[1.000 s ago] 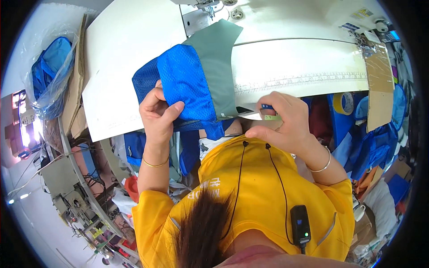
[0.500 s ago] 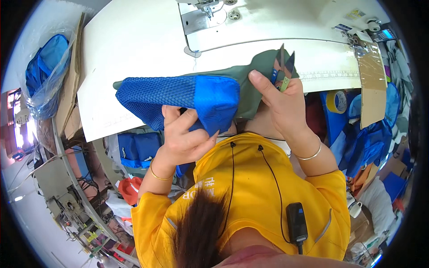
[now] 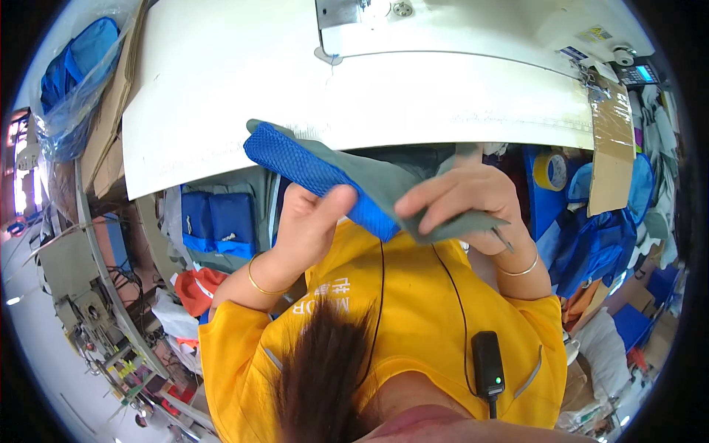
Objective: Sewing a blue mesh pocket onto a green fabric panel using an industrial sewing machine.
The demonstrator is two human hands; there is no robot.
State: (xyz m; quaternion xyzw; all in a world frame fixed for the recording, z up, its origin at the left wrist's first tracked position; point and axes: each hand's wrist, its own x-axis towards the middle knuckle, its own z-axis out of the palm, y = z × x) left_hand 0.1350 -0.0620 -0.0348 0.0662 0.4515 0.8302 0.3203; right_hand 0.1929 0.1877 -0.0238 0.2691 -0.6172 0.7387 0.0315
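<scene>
Just off the white table's near edge I hold a sewn piece of blue mesh and smooth blue fabric point(image 3: 292, 159), joined to or lying against grey-green cloth point(image 3: 380, 176). My left hand point(image 3: 306, 225) grips the blue part, thumb on top and the other fingers underneath. At the right end, my right hand point(image 3: 480, 193) has its fingers closed on the grey-green cloth. A dark pointed tip point(image 3: 504, 236) shows below that hand; it looks like the thread snips, mostly hidden by the palm and cloth.
A sewing machine's metal plate point(image 3: 340, 13) is at the top of the white table point(image 3: 214, 88). On the right are a cardboard flap point(image 3: 611, 148), a yellow tape roll point(image 3: 550, 171) and blue fabric pieces point(image 3: 598, 240). Navy pouches point(image 3: 218, 221) lie below the table on the left.
The blue and grey-green piece has been turned and drawn nearer my body, off the tabletop. My right hand has turned over onto the cloth; the snips' blades no longer point up.
</scene>
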